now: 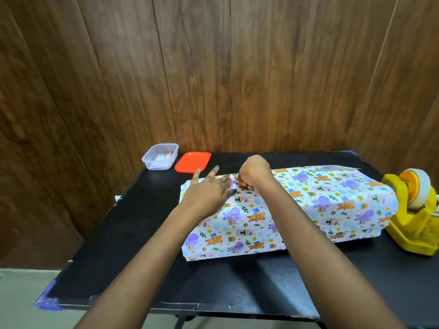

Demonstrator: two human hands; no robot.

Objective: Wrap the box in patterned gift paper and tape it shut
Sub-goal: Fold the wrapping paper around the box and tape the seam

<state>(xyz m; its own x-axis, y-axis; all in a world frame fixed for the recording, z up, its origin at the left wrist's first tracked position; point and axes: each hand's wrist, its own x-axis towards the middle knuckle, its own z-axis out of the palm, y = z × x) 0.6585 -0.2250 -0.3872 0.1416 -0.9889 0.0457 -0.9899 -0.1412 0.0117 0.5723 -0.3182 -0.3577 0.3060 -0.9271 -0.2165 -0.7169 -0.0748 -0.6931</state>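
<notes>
**Both hands at the far seam of the wrapped box**

The box (285, 210), covered in patterned gift paper (332, 193), lies across the black table (142, 245). My left hand (209, 191) rests flat on its top, fingers spread and gripping nothing. My right hand (253, 173) is clenched beside it at the far edge; whether it pinches paper or tape, I cannot tell. A yellow tape dispenser (413, 210) stands at the box's right end. A clear tub (160, 160) and an orange lid (193, 162) sit at the table's far left.
</notes>
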